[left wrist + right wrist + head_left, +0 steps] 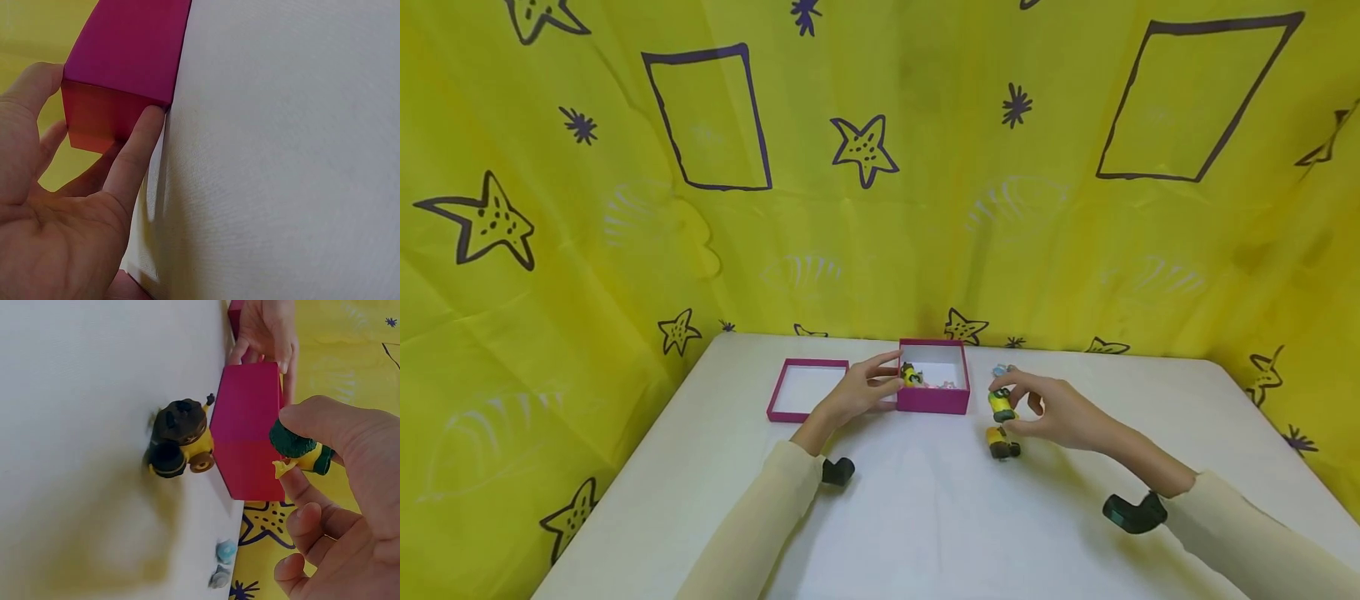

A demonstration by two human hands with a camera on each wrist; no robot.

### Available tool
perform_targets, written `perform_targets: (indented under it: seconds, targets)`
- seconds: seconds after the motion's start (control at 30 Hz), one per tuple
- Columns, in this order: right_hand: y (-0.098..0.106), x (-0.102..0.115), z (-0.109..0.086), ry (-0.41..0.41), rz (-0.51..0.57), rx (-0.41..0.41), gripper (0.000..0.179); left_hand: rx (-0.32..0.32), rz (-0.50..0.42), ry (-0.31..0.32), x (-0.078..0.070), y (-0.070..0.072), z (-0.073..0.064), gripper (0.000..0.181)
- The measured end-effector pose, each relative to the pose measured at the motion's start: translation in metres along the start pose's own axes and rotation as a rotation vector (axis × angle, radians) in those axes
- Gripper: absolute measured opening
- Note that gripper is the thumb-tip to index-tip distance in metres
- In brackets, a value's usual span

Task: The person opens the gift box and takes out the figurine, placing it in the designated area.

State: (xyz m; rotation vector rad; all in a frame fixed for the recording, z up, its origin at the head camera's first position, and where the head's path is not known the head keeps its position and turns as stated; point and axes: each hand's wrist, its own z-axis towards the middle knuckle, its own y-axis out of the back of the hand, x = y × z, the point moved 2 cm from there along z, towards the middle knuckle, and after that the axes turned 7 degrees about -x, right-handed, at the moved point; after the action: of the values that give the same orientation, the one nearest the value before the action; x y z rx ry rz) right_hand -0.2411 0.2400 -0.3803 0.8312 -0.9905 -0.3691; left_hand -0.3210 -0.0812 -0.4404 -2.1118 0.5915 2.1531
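Note:
My left hand touches the left side of an open magenta box, its fingers spread along the wall and corners. Inside the box lie a yellow-and-dark toy figure and small pink pieces. Between thumb and fingertips, my right hand pinches a small yellow toy figure with green parts, just above the table to the right of the box. Below it, a yellow toy figure with a dark brown top rests on the table near a brown round part.
A shallow magenta-edged lid, white inside, lies left of the box. Behind my right hand stand a small pale blue toy and a grey one. A yellow patterned curtain hangs along the far edge of the white table.

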Motion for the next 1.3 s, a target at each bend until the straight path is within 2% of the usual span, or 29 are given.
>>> perform_targets:
  seconds: [0.37, 0.73, 0.93, 1.13, 1.3]
  targets:
    - [0.001, -0.013, -0.024, 0.003, -0.012, -0.034, 0.047, -0.002, 0.008, 0.004, -0.001, -0.001, 0.0, 0.063]
    - [-0.002, -0.031, -0.042, -0.042, 0.006, -0.057, 0.048, 0.004, -0.009, 0.018, -0.001, 0.0, 0.001, 0.064]
    - [-0.008, -0.037, -0.044, -0.024, 0.028, -0.073, 0.048, -0.004, 0.004, 0.023, -0.001, 0.002, 0.0, 0.064]
    - [-0.011, -0.041, -0.046, -0.065, 0.054, -0.061, 0.046, 0.005, -0.001, 0.024, 0.0, 0.002, 0.001, 0.065]
    - [-0.011, -0.043, -0.049, -0.049, 0.049, -0.069, 0.046, 0.009, 0.001, 0.017, 0.0, 0.001, 0.002, 0.065]
